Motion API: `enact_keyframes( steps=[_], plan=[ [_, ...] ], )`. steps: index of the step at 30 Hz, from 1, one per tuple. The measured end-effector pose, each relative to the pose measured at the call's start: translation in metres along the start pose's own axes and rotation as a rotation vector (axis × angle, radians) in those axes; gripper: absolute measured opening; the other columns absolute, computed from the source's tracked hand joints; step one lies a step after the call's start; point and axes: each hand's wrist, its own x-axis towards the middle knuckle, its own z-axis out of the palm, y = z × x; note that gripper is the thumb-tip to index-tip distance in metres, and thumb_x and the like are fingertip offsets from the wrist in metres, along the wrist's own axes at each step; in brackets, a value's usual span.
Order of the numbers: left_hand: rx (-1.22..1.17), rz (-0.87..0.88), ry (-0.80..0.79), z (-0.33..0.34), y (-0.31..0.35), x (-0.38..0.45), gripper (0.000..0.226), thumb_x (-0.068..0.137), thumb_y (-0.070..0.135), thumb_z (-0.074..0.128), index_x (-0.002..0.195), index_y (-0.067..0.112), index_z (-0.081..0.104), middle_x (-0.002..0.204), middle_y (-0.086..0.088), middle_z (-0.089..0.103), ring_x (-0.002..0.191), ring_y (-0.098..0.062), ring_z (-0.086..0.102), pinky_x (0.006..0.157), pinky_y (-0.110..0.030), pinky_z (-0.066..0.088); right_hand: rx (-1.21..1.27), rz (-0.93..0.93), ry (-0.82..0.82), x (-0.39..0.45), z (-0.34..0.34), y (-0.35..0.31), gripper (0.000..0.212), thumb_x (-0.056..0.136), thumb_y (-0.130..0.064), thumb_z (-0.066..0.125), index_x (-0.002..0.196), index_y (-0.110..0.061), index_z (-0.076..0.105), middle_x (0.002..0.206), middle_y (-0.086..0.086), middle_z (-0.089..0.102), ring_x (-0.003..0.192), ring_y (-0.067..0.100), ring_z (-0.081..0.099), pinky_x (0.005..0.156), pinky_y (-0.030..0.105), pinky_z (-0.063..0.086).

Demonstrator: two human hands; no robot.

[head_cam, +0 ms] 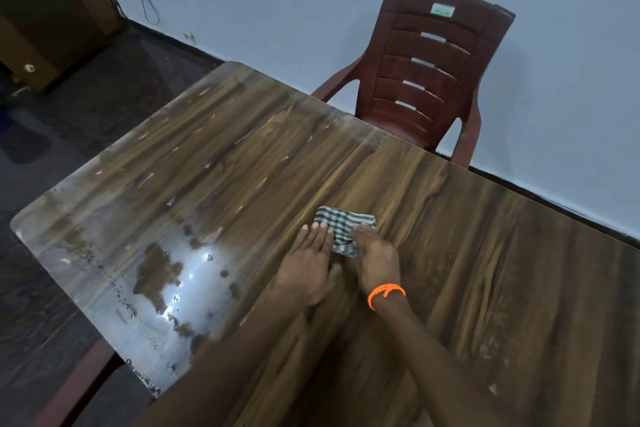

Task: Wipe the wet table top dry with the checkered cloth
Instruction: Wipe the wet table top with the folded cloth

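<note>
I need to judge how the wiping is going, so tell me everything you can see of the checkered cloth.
The checkered cloth is a small piece of soft woven fabric, white with dark crossing stripes, folded into a compact pad. It lies flat on the wooden table top, near the middle, to the right of the shiny wet patch. The left hand lies flat with its fingertips on the cloth's left edge; the right hand covers its near right part, fingers bent onto it. Its far half shows uncovered.

Dim room; white glare on wet table top [194,288]; wide-angle bending; soft focus.
</note>
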Motion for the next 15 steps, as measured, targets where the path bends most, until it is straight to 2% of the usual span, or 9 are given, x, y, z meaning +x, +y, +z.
enact_keyframes(
  steps=[3, 5, 9, 13, 15],
  plan=[
    [-0.085, -0.039, 0.028, 0.001, -0.014, -0.025, 0.077, 0.094, 0.049, 0.021, 0.156, 0.003, 0.030, 0.163, -0.015, 0.028, 0.154, -0.023, 0.017, 0.124, -0.032, -0.008, 0.005, -0.021, -0.060, -0.016, 0.015, -0.015, 0.036, 0.080, -0.006, 0.052, 0.108, -0.018, 0.070, 0.122, 0.003, 0.064, 0.124, 0.015, 0.052, 0.107, 0.024, 0.034],
    [-0.089, -0.034, 0.059, 0.007, -0.014, -0.048, 0.072, 0.096, 0.047, 0.033, 0.154, 0.004, 0.035, 0.161, -0.015, 0.033, 0.152, -0.023, 0.021, 0.125, -0.033, -0.005, 0.016, -0.052, -0.075, -0.036, 0.018, -0.019, 0.037, 0.081, -0.006, 0.052, 0.111, -0.018, 0.069, 0.125, 0.001, 0.063, 0.126, 0.013, 0.050, 0.107, 0.024, 0.034],
    [-0.081, 0.015, 0.060, 0.018, 0.011, -0.087, 0.074, 0.091, 0.046, 0.043, 0.151, 0.004, 0.042, 0.157, -0.016, 0.039, 0.149, -0.027, 0.029, 0.121, -0.038, 0.004, 0.006, -0.125, -0.085, -0.080, 0.001, -0.009, 0.048, 0.073, 0.004, 0.058, 0.115, -0.016, 0.068, 0.124, -0.001, 0.064, 0.123, 0.013, 0.053, 0.106, 0.021, 0.033],
    [-0.132, 0.099, 0.023, 0.028, 0.048, -0.084, 0.077, 0.087, 0.044, 0.044, 0.151, 0.002, 0.042, 0.157, -0.017, 0.039, 0.151, -0.029, 0.026, 0.122, -0.041, 0.005, 0.036, 0.020, -0.007, -0.102, -0.027, 0.016, 0.043, 0.074, 0.002, 0.054, 0.110, -0.016, 0.071, 0.122, -0.002, 0.064, 0.122, 0.009, 0.053, 0.107, 0.014, 0.030],
    [-0.117, 0.096, 0.039, 0.029, 0.059, -0.067, 0.077, 0.088, 0.045, 0.040, 0.151, 0.001, 0.040, 0.158, -0.019, 0.038, 0.151, -0.030, 0.026, 0.122, -0.042, 0.004, 0.049, 0.083, 0.064, -0.097, -0.034, 0.022, 0.044, 0.073, 0.012, 0.058, 0.106, -0.014, 0.072, 0.121, 0.000, 0.065, 0.121, 0.010, 0.053, 0.107, 0.013, 0.029]
  ],
)
